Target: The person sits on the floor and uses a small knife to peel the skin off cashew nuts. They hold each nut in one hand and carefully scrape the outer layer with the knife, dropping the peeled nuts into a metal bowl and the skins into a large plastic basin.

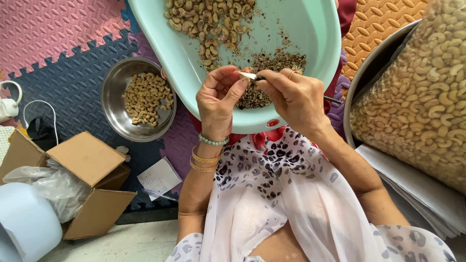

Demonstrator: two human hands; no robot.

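My left hand (218, 99) pinches a pale cashew nut (247, 75) between thumb and fingers over a mint-green tub (310, 29) resting on my lap. My right hand (293, 97) grips a thin small knife (332, 99) whose tip touches the nut. Inside the tub lie several unpeeled cashews (208, 19) at the far side and a heap of brown skin scraps (272, 68) just under my hands. Bead and gold bangles circle my left wrist.
A steel bowl (112, 92) with peeled cashews sits on foam mats to the left. A big clear bag of cashews (422, 92) fills a metal basin at right. An open cardboard box (87, 160), plastic bag, white container and paper slip lie at lower left.
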